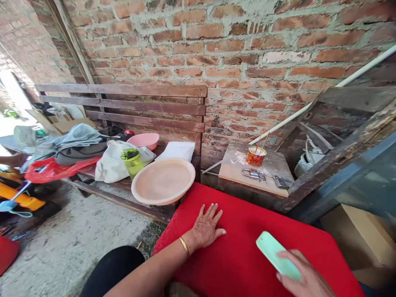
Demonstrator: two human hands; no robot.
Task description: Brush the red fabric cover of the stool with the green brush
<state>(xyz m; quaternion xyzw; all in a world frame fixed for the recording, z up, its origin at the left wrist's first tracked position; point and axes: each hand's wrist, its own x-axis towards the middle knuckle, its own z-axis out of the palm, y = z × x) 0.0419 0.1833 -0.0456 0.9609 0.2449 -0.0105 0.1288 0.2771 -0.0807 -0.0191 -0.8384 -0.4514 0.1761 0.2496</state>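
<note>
At the lower centre of the frame the left hand (206, 226) lies flat, fingers spread and empty, on the red cloth (247, 231). At the lower right the right hand (305, 277) grips 1 mint-green phone (276, 255) by its lower end, most of it jutting out above the cloth. Held so near its end, the phone could tip out and slide off the cloth's edge. Above the left hand, a large pink plate (163, 180) overhangs the wooden bench (130, 103); a nudge might topple it.

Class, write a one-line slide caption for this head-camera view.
Left hand flat on red cloth; right hand holds a green phone.
</note>
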